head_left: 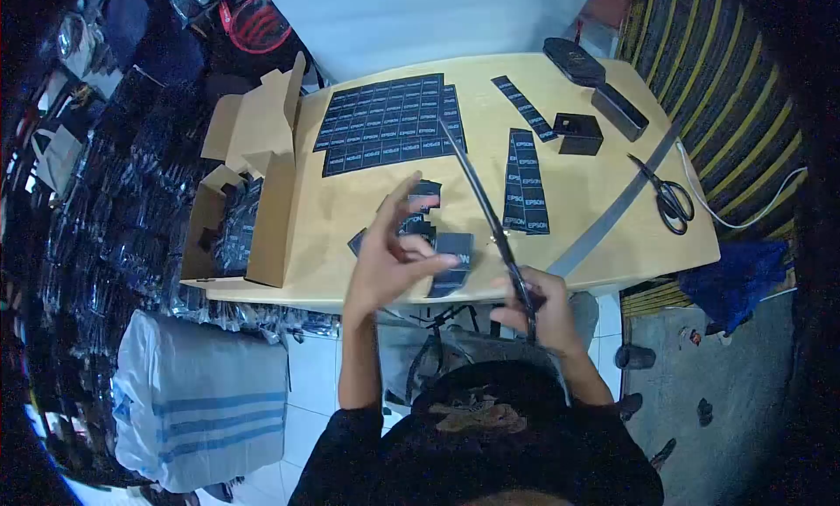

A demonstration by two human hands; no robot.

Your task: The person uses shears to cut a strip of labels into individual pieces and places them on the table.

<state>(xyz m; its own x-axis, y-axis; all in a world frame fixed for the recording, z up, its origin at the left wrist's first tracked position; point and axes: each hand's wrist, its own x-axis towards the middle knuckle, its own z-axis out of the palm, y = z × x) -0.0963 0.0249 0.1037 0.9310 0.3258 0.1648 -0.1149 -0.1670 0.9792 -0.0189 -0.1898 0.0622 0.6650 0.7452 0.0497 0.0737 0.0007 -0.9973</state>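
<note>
While left hand (389,256) splays, right hand (544,309) clasps strip (503,243).

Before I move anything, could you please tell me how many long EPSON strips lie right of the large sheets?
3: one strip slants toward a black box; two overlapping strips lie nearer the table's front edge. Another may be hidden beneath them.

Table (337,239) was pale yellow; label sheet (381,116) was black with a white-lettered grid; carton (273,210) was brown.
</note>
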